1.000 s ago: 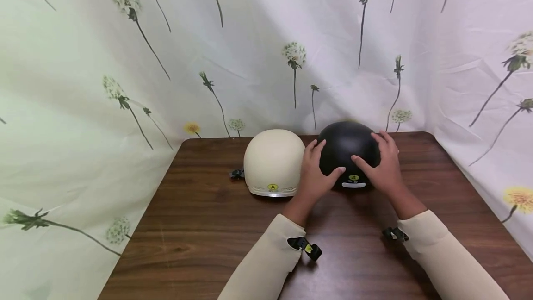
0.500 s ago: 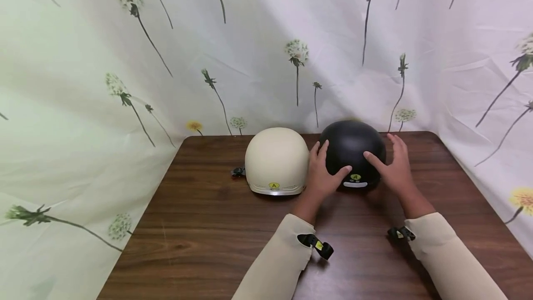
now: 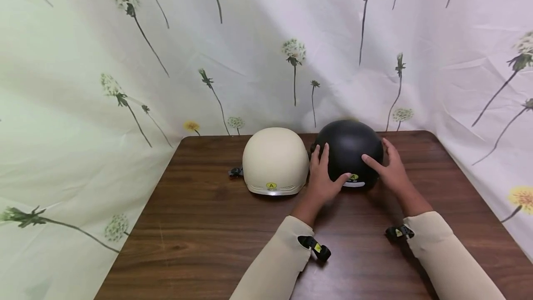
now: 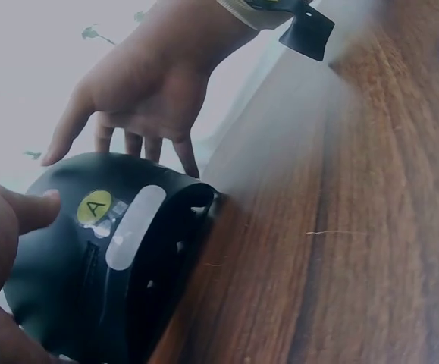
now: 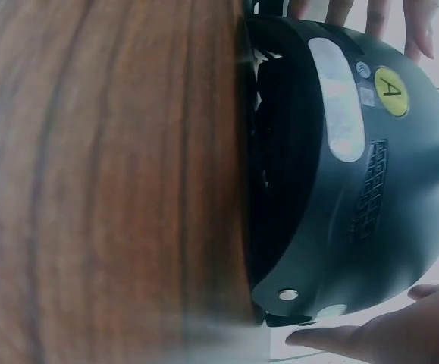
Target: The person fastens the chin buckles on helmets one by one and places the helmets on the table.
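A black half-shell helmet [image 3: 347,147] with a round yellow "A" sticker and a white strip on its lower edge rests on the wooden table. My left hand [image 3: 324,183] lies along its left side, thumb near the sticker and fingers spread. On the other side, my right hand [image 3: 391,172] is spread with the thumb toward the shell. In the left wrist view the right hand [image 4: 155,83] reaches over the helmet [image 4: 90,258], its fingertips partly hidden. The right wrist view shows the shell's vents and a rivet on the black helmet [image 5: 393,205].
A cream helmet [image 3: 275,161] with a silver rim stands just left of the black one. A dark buckle [image 3: 235,172] sticks out at its left. Behind the brown table [image 3: 200,235] hangs a white cloth [image 3: 250,59] printed with dandelions.
My right hand has moved from the upper right of the shell to lower along its right side. My left thumb has shifted rightward, beside the sticker. The black helmet stays in nearly the same place.
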Action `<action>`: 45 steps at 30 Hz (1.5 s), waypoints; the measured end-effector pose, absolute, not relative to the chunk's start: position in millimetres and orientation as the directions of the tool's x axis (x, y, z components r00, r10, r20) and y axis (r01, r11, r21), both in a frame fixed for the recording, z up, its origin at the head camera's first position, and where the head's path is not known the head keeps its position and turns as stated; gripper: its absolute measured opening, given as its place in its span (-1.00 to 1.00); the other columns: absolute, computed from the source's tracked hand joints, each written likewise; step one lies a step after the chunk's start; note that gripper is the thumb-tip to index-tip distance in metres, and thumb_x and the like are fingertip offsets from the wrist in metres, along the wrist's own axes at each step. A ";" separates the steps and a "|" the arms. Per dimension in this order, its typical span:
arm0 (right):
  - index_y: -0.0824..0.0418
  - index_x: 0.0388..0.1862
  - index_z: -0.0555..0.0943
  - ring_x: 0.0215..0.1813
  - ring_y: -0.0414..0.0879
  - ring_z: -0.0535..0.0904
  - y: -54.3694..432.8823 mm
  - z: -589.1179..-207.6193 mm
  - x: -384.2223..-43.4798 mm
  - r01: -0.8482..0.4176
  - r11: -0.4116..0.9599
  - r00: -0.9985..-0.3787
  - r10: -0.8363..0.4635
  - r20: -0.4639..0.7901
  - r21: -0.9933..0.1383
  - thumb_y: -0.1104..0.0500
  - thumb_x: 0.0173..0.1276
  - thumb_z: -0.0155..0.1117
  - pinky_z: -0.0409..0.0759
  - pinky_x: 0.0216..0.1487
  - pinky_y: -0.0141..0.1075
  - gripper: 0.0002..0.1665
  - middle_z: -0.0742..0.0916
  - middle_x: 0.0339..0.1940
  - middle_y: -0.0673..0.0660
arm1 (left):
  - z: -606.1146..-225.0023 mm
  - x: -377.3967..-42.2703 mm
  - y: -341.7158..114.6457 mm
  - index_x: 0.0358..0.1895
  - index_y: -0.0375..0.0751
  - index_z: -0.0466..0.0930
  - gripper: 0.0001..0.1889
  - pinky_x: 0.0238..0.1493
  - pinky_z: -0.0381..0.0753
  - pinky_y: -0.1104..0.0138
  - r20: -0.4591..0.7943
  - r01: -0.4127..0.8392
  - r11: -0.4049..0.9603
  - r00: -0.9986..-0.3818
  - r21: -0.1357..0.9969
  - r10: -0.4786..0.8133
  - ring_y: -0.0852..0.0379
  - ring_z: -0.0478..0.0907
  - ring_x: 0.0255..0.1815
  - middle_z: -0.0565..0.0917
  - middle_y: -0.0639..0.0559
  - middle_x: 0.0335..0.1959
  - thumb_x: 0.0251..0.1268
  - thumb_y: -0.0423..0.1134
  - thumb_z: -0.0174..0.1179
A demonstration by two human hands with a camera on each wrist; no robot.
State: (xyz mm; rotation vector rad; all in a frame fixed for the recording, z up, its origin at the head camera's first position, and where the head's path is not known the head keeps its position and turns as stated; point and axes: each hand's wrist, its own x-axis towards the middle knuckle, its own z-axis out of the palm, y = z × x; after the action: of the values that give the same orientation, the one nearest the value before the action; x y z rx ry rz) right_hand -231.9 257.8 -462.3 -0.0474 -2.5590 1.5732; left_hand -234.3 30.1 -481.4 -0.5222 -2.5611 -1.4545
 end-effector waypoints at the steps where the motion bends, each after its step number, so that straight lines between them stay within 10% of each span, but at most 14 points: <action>1: 0.11 0.78 -0.26 0.74 0.34 -0.18 258.1 -463.6 -232.2 -0.045 0.451 -0.991 0.092 0.096 -0.892 -0.28 0.48 0.30 -0.03 0.52 0.47 0.27 -0.12 0.76 0.31 | -483.0 -234.4 30.7 0.76 0.07 -0.11 0.05 0.50 0.21 -0.32 0.300 0.373 0.471 -0.927 0.799 0.226 -0.29 -0.15 0.73 -0.13 -0.17 0.75 0.38 0.06 0.40; 45: -0.02 0.75 0.12 0.64 0.37 0.01 262.4 -436.6 -217.4 -0.228 0.554 -0.945 0.072 0.319 -0.801 -0.06 0.18 0.68 0.13 0.36 0.56 0.28 0.14 0.68 0.34 | -461.7 -221.4 27.8 0.75 0.32 -0.29 0.36 0.46 0.37 -0.21 0.343 0.397 0.541 -0.917 0.741 0.204 -0.23 -0.10 0.73 -0.27 -0.04 0.76 0.05 0.20 0.61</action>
State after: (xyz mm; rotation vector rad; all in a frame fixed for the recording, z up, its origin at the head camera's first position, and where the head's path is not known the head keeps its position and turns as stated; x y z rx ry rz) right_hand -217.4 262.4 -436.6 0.1289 -2.4774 1.3438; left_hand -221.4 27.8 -461.7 -0.5072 -2.5626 -1.3140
